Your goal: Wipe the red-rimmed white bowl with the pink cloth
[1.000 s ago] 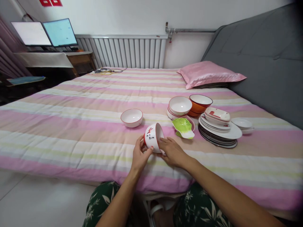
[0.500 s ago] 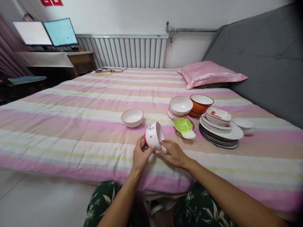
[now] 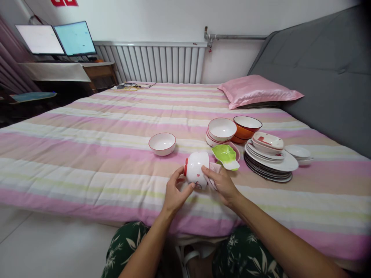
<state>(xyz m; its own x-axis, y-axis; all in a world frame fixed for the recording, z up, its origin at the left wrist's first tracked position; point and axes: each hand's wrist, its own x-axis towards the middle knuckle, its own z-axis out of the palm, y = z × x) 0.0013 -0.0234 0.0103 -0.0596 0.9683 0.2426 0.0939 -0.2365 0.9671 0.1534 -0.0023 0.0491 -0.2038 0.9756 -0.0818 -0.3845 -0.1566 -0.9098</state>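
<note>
With left hand (image 3: 175, 193) and right hand (image 3: 224, 186) close together, clamping a white bowl (image 3: 196, 164) from both ends: gripping around the red foot with left fingers and thumb, holding a pale pink cloth (image 3: 215, 167) against the mouth side with the right, setting right thumb on the outer wall. Losing sight of right fingertips behind bowl and cloth.

Using the green leaf dish (image 3: 225, 154) as landmark: holding the white bowl to its left and nearer the body, tilted onto its side, foot pointing away from the dish. Not telling for certain whether touching the bed cover (image 3: 101, 162) underneath. Seeing a lone red-rimmed bowl (image 3: 162, 144) well to the dish's left, stacked bowls (image 3: 222, 129) just behind it, a plate stack (image 3: 285, 162) just to its right.

Judging from the gloss, probably handling glazed ceramic: stiff, moderately light, slippery on the smooth curve, liable to chip at the rim. Likely finding surest purchase at the raised foot, and next best by pinching the wall across the rim; probably slipping more easily when squeezing only the rounded sides.
</note>
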